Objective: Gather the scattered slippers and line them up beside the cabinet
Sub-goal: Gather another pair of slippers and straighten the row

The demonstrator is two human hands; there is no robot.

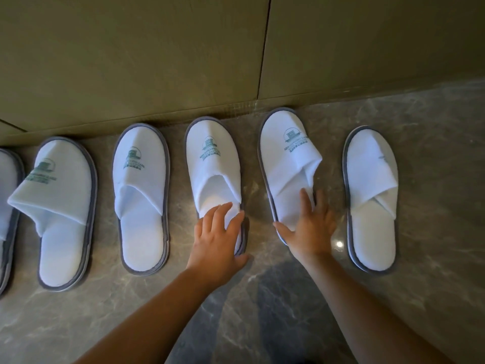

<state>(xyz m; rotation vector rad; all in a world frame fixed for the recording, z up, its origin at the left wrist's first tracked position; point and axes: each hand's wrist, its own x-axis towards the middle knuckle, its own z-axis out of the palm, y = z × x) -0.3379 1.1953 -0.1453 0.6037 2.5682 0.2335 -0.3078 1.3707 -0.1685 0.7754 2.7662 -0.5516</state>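
Note:
Several white slippers with grey rims and green logos lie in a row on the marble floor, toes toward the olive cabinet [157, 61]. My left hand [219, 240] rests with straight fingers on the heel of the middle slipper [212, 164]. The heel of the slipper to its right [287, 158], which is tilted a little to the left, lies under the flat, spread fingers of my right hand [309, 227]. Another slipper [371, 195] lies at the far right. Two more [141, 195] [63, 216] lie to the left, and a further one [6, 206] is cut off by the left edge.
The cabinet front runs along the top of the view, with a vertical seam [263, 48] between two panels. Grey marble floor [433, 285] spreads below and to the right of the row.

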